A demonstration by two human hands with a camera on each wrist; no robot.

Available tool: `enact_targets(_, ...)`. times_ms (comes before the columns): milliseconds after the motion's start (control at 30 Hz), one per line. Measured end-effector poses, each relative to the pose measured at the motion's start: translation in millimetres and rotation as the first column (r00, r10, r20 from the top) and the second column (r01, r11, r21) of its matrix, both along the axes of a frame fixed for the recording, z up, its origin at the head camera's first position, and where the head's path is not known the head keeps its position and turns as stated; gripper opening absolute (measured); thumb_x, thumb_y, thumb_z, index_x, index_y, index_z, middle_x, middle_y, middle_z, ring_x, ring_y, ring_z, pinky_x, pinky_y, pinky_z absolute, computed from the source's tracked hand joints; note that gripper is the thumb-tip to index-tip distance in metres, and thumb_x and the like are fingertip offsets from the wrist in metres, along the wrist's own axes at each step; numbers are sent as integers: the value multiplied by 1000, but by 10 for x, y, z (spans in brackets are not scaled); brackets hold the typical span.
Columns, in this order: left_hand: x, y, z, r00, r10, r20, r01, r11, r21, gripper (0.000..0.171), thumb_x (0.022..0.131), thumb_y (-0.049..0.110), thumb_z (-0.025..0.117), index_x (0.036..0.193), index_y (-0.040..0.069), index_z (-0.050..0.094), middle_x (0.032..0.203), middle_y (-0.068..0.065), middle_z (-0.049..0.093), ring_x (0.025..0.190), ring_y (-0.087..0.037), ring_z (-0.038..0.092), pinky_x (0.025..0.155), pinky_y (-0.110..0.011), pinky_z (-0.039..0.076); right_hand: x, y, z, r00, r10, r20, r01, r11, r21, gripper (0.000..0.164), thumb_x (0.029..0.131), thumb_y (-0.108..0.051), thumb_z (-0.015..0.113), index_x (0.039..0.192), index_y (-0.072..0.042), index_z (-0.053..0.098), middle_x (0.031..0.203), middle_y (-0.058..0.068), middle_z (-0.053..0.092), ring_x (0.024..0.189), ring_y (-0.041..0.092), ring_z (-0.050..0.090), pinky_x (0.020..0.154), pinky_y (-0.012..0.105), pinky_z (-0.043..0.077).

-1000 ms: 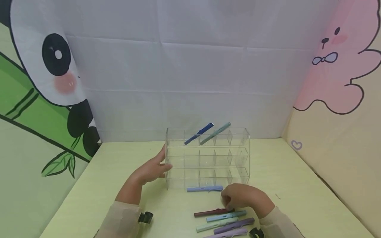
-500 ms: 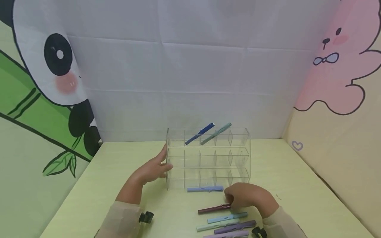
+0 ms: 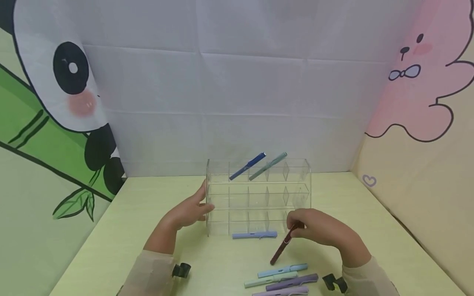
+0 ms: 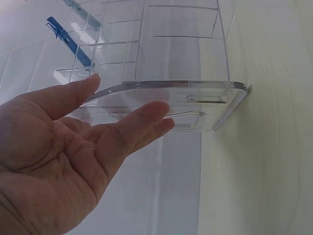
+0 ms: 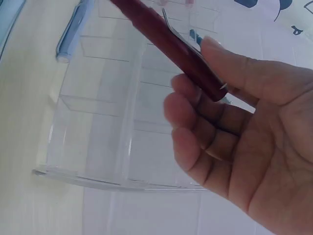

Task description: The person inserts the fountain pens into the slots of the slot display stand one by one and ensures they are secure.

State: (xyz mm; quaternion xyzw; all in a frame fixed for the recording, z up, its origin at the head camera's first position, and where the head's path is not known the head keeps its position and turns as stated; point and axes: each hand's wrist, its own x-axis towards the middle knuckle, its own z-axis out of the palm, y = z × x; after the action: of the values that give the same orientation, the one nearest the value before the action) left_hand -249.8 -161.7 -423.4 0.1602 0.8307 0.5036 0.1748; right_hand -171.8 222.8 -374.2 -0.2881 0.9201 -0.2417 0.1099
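My right hand (image 3: 322, 228) pinches a dark red capped pen (image 3: 281, 250) near its clip end, between thumb and fingers. The pen slants down and left in the head view, in front of the clear acrylic rack (image 3: 238, 201). In the right wrist view its metal clip shows along the dark red barrel (image 5: 181, 49). My left hand (image 3: 187, 211) rests at the rack's left side, fingers extended along the side panel (image 4: 171, 90). A dark blue pen (image 3: 247, 166) and a grey-green pen (image 3: 267, 166) lean in the top tier.
A periwinkle pen (image 3: 254, 235) lies right before the rack's front. Nearer the person lie a light blue pen (image 3: 282, 270), a mint pen (image 3: 270, 279), a purple pen (image 3: 291, 282) and a lilac pen (image 3: 280, 291). A white cloth (image 3: 252, 90) hangs behind the table.
The right hand has picked up the dark red pen from beside the light blue one and moved it up and rightward, turning it steeper. The left hand has stayed put.
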Motion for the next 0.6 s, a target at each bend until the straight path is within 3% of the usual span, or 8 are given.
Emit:
enact_targets(267, 8, -20, 2, 1000, -6, 20, 6, 1000, 6, 90, 100, 32, 57, 151, 49, -16, 166, -9, -5, 117, -47, 59, 108, -67, 30, 52, -147, 20, 993, -28, -112, 28, 1000, 0, 12, 93, -15, 67, 94, -25, 61, 90, -15, 56, 85, 3, 55, 73, 26, 50)
enact_targets(600, 13, -1, 3, 1000, -10, 5, 10, 1000, 10, 91, 100, 31, 57, 152, 47, -16, 166, -11, -5, 125, -46, 53, 106, -63, 37, 24, -253, -81, 998, -9, -65, 6, 999, -39, 8, 97, -16, 62, 99, -23, 60, 89, -14, 64, 85, 2, 61, 73, 26, 53)
